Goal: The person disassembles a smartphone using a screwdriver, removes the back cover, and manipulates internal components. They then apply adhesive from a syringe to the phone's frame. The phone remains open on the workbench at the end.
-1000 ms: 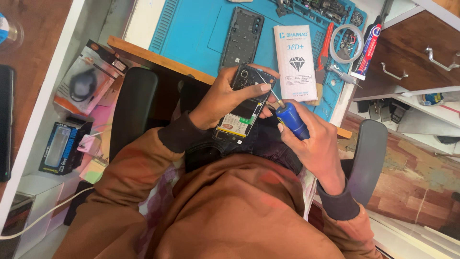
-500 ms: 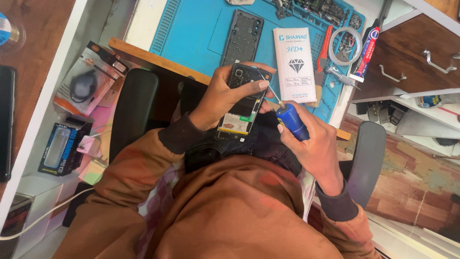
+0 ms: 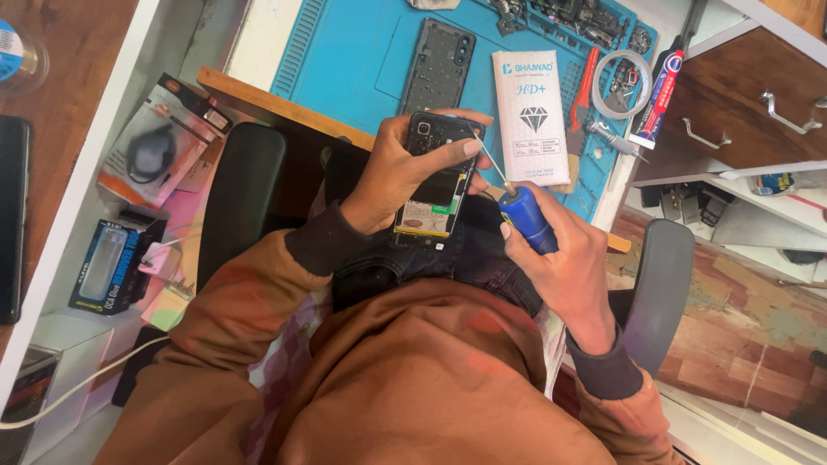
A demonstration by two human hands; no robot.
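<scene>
My left hand (image 3: 396,172) grips an opened black smartphone (image 3: 435,185) with its back removed, held over my lap. The thumb rests along its top right edge. My right hand (image 3: 560,258) holds a blue-handled screwdriver (image 3: 523,217); its thin metal shaft reaches up to the phone's upper right corner by my left thumb. On the blue work mat (image 3: 362,52) behind lies the phone's dark back cover (image 3: 439,65). Next to the cover lies a white flat packet with a diamond drawing (image 3: 531,116).
A roll of clear tape (image 3: 622,83), red tweezers (image 3: 588,76), a glue tube (image 3: 659,90) and small parts sit at the mat's right. Wooden drawers (image 3: 741,112) stand right, boxed accessories (image 3: 155,151) left. Black chair armrests (image 3: 241,189) flank me.
Both hands and the phone have shifted slightly left in view. The screwdriver tip stays at the phone's upper right corner.
</scene>
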